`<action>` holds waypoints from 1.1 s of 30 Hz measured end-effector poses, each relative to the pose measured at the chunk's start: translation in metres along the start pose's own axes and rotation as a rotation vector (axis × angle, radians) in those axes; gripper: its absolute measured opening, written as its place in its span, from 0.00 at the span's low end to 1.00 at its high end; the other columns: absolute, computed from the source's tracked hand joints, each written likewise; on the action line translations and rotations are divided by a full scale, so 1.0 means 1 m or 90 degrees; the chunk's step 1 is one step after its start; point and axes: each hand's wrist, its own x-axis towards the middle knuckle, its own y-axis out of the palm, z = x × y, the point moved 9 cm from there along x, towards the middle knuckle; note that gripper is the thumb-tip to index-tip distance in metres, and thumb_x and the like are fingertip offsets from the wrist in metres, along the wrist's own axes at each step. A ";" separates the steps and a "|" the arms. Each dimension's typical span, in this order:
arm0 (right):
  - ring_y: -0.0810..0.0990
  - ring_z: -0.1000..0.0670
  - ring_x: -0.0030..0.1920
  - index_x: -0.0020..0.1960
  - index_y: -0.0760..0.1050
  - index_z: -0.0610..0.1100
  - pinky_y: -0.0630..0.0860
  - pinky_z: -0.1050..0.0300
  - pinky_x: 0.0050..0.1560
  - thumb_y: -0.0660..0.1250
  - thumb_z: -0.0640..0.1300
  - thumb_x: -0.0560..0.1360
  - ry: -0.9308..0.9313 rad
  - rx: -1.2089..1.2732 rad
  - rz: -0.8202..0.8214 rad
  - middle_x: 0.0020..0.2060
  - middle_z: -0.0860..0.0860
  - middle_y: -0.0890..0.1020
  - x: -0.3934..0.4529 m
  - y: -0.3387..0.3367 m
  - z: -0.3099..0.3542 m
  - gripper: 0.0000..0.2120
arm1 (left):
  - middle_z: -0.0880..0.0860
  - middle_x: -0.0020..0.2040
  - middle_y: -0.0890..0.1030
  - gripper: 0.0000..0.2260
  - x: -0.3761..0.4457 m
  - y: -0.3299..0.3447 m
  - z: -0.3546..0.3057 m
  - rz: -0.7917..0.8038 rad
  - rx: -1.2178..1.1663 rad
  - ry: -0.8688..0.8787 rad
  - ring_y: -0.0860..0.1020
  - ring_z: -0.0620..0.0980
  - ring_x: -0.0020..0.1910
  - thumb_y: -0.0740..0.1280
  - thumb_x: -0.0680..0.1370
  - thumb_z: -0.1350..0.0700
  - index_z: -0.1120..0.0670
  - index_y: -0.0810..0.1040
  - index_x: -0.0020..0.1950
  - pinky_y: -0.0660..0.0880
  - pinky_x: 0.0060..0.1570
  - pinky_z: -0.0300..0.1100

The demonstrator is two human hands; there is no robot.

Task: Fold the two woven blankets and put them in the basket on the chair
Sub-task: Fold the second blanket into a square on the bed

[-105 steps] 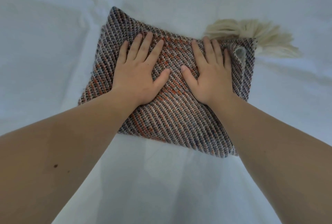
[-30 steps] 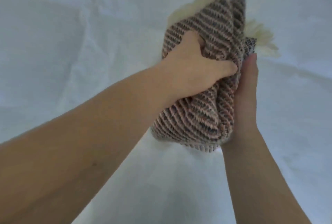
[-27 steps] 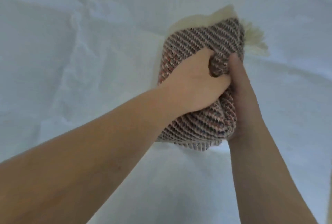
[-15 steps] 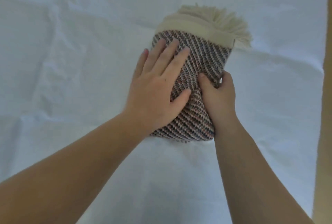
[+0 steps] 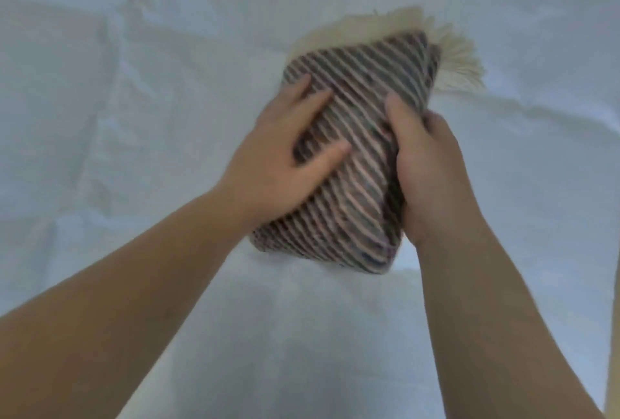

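Nearest, two bare forearms reach in from the near edge over a rumpled white sheet that covers the whole surface. Beyond them the left hand lies on the left half of the folded woven blanket, fingers straight and spread, thumb angled across the stripes; it grips nothing and seems to be there to press the layers flat so the bundle keeps its shape. The right hand clasps the blanket's right edge, thumb on top and the other fingers wrapped out of sight round the side, probably pinning the stacked folds together ready for a lift. The blanket sits in the middle of the sheet, slightly right of centre, as a compact oblong running near to far and leaning a little rightward. Its weave shows diagonal stripes of dark grey, cream and muted pink, softened by motion blur. At its far end a cream fringe fans out over the sheet. Neither basket nor chair is in view, nor a second blanket.
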 end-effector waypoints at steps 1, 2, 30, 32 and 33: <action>0.83 0.51 0.55 0.67 0.73 0.49 0.79 0.45 0.58 0.67 0.59 0.75 -0.010 0.056 0.126 0.59 0.50 0.82 -0.007 0.031 0.012 0.24 | 0.44 0.69 0.77 0.21 0.002 -0.028 0.012 -0.070 -0.152 -0.071 0.73 0.43 0.70 0.63 0.78 0.39 0.46 0.76 0.68 0.68 0.73 0.49; 0.83 0.51 0.54 0.64 0.75 0.49 0.79 0.46 0.58 0.64 0.59 0.77 -0.032 0.078 0.233 0.59 0.50 0.82 -0.018 0.062 0.024 0.20 | 0.41 0.59 0.83 0.12 0.002 -0.055 0.033 -0.129 -0.289 -0.136 0.79 0.40 0.61 0.64 0.81 0.44 0.45 0.79 0.61 0.75 0.66 0.47; 0.44 0.49 0.80 0.81 0.46 0.55 0.42 0.40 0.77 0.46 0.75 0.75 -0.341 -0.927 -0.071 0.81 0.51 0.46 0.068 0.062 -0.030 0.41 | 0.50 0.83 0.47 0.33 0.011 -0.059 0.135 0.105 0.528 0.072 0.45 0.52 0.81 0.42 0.81 0.33 0.46 0.47 0.83 0.42 0.79 0.54; 0.44 0.49 0.80 0.81 0.46 0.54 0.43 0.41 0.77 0.46 0.74 0.75 -0.345 -0.927 -0.076 0.81 0.51 0.46 0.070 0.056 -0.029 0.40 | 0.50 0.83 0.48 0.33 0.011 -0.058 0.133 0.100 0.524 0.075 0.45 0.52 0.81 0.43 0.81 0.33 0.46 0.47 0.83 0.42 0.79 0.53; 0.44 0.49 0.80 0.81 0.46 0.54 0.43 0.41 0.78 0.47 0.74 0.76 -0.347 -0.927 -0.081 0.81 0.51 0.46 0.071 0.055 -0.028 0.41 | 0.51 0.83 0.48 0.33 0.012 -0.058 0.132 0.097 0.520 0.074 0.45 0.52 0.81 0.43 0.81 0.33 0.46 0.48 0.83 0.42 0.79 0.52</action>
